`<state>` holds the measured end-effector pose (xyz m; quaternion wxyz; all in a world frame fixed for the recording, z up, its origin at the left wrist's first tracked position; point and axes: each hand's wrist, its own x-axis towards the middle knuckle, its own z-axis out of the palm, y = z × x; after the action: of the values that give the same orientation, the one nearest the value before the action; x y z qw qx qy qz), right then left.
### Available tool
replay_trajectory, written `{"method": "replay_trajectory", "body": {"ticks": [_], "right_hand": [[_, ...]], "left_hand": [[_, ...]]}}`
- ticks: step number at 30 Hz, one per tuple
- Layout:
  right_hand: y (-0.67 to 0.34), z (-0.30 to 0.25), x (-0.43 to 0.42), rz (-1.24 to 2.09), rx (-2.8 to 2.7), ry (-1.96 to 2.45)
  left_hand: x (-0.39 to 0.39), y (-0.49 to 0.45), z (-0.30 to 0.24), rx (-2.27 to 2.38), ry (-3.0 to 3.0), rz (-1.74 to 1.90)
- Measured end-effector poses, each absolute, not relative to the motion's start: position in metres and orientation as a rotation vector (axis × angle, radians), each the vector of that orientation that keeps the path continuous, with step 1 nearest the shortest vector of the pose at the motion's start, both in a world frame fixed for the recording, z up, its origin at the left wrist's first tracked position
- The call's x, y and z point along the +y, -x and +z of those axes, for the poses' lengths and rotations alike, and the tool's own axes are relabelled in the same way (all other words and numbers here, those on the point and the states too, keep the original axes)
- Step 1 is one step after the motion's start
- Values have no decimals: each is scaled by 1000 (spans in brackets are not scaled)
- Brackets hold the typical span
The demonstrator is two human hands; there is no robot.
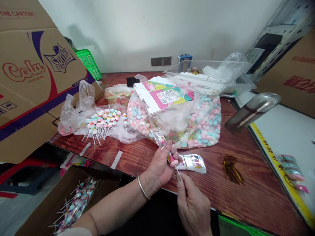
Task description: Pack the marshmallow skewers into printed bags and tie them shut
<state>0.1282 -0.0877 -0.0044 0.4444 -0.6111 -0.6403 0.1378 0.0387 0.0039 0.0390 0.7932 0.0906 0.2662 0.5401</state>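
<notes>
My left hand [159, 170], with a bangle at its wrist, is wrapped round a candy lollipop [174, 162]; its pink lower end shows below my fingers. A clear printed wrapper [159, 138] sticks out above my thumb. My right hand [193, 200] pinches the lollipop's white stick just below. Right behind my hands lies a banded stack of printed wrappers [194, 163]. Gold twist ties [232, 168] are on the table to the right. Unwrapped candy lollipops [104, 119] lie in a pile on a plastic bag at left, with a single lollipop [125, 119] beside them.
Large bags of pastel candies [204, 121] fill the table's middle, under a flattened printed box [164, 93]. A carton [36, 72] stands left. Below it, an open box [41, 203] holds many wrapped lollipops. A steel flask [253, 111] and clear bin [206, 73] are at right.
</notes>
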Motion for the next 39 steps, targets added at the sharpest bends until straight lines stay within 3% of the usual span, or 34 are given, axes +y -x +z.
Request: {"method": "replay_trajectory", "body": {"ticks": [4, 9, 14, 16, 20, 23, 31, 39], "right_hand": [[-126, -4, -80, 289, -1603, 1558], [-132, -6, -83, 615, -1499, 1565], [-133, -10, -87, 507, -1363, 1568], [-130, -6, -87, 679, -1299, 1539], [-122, 4, -84, 1330, -824, 1350], [-118, 6, -79, 1516, -539, 1123], [-119, -6, -82, 1500, -563, 1127], [-109, -8, -68, 1402, -461, 1148]], "left_hand": [[-1, -41, 37, 596, -190, 1127], [9, -29, 36, 605, -130, 1165], [10, -29, 34, 537, -163, 1132], [7, -33, 35, 522, -184, 1127], [-6, -41, 31, 503, -271, 1103], [-12, -43, 26, 523, -340, 1010], [16, -25, 39, 501, -404, 1179], [-22, -56, 21, 736, -514, 1019]]}}
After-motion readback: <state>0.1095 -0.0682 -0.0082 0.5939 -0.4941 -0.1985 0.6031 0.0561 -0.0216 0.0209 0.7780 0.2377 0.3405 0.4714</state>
